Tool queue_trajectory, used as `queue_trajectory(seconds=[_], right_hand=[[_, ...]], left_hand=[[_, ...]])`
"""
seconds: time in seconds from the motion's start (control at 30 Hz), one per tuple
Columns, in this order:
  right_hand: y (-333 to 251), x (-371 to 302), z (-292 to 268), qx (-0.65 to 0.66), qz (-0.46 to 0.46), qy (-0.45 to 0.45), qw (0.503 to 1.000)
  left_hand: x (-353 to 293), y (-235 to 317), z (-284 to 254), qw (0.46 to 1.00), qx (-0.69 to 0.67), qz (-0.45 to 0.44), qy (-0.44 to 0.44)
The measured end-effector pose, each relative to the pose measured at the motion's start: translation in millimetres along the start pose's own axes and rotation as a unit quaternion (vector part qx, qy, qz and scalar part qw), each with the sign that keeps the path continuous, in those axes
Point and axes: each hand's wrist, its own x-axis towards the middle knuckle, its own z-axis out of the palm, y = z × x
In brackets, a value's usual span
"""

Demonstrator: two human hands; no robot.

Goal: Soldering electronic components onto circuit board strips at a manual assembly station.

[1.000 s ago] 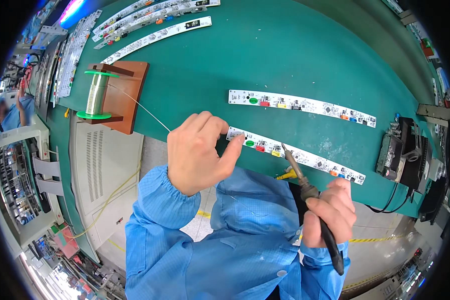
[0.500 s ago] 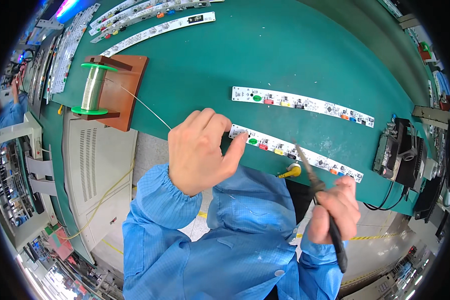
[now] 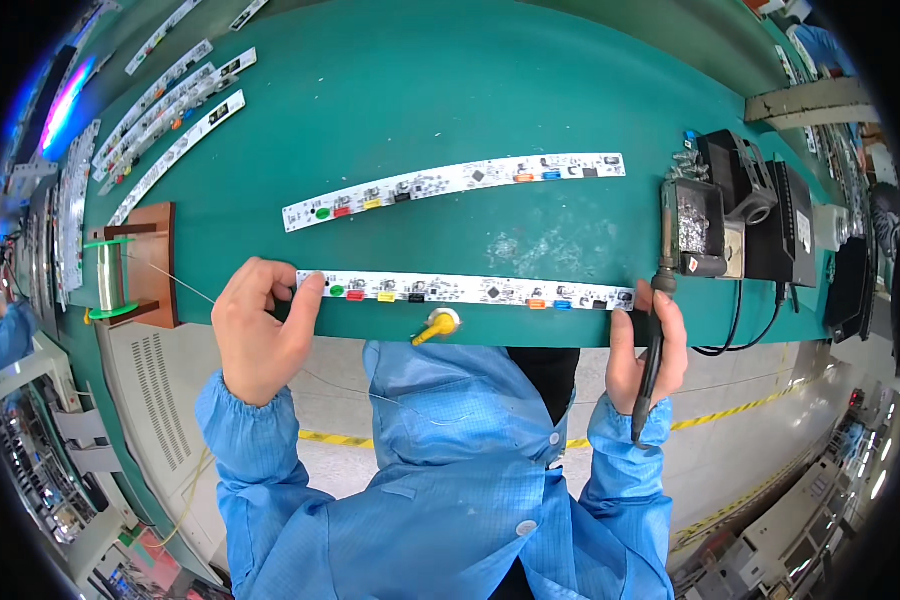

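A long white strip circuit board [image 3: 460, 287] lies along the near edge of the bench, with coloured connectors on its near side. Its left end is pinched between the thumb and fingers of my left hand [image 3: 258, 335]. Thin solder wire [image 3: 185, 285] runs into that hand from a spool [image 3: 110, 278] on a brown stand [image 3: 158, 255]; a loose length trails below. My right hand [image 3: 673, 350] is closed round a dark soldering iron [image 3: 649, 372], tip pointing away from me. Thumb and fingers of that same hand also touch the board's right end.
A second strip board [image 3: 450, 183] lies farther back on the green bench [image 3: 400, 90]. More boards [image 3: 180, 155] sit at the far left. A soldering station [image 3: 790, 220] and small tray [image 3: 697, 225] stand at the right. A yellow plug [image 3: 436, 326] is at the front edge.
My view has shifted right. My right hand has come up to the board's right end with the soldering iron, now pointing away. The near board lies straighter along the edge.
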Motion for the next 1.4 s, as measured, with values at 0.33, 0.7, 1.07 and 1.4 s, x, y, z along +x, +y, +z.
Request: queue_trajectory(seconds=[0.33,0.7,1.07,1.4], right_hand=[[3.0,-5.3,-5.4,0.086,-0.049,0.062,0.993],[-3.0,-6.7,-6.8,0.283,0.004,0.052,0.958],[-4.8,-6.8,-8.9,0.269,-0.027,0.000,0.963],[-2.4,-12.2,4.3,0.296,0.033,0.058,0.953]], left_hand=[[-8.3,-1.6,-8.3,0.927,-0.343,-0.151,0.009],[-5.7,-29.3,-17.6,0.872,-0.484,-0.058,-0.056],[-6.7,-38.2,-22.5,0.870,-0.490,-0.021,-0.051],[-16.5,-27.7,-37.0,0.882,-0.470,0.014,-0.039]])
